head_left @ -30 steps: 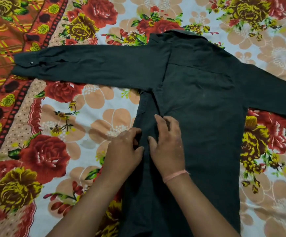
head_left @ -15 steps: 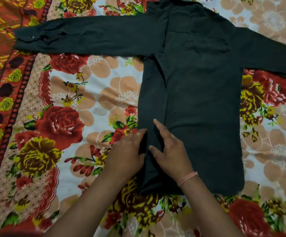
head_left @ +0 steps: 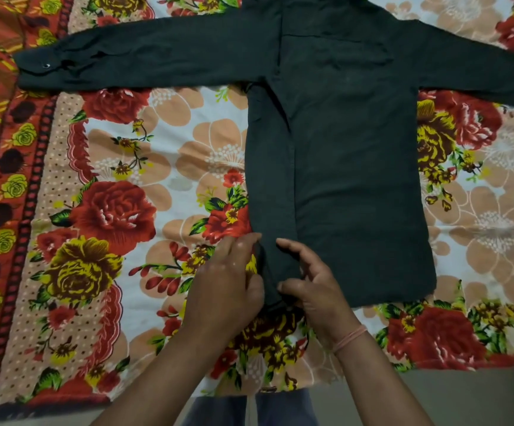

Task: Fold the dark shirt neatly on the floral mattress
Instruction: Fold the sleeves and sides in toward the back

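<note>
Shirt (head_left: 357, 179), one, sleeves (head_left: 157, 56) two outspread, left hand (head_left: 228, 287), right hand (head_left: 317, 293) at hem

A pink thread band (head_left: 349, 336) circles the wrist just behind the right grip (head_left: 314, 289); farther behind lie grey floor (head_left: 464, 401) and blue-grey trouser legs (head_left: 283, 408) (partly cropped).
</note>
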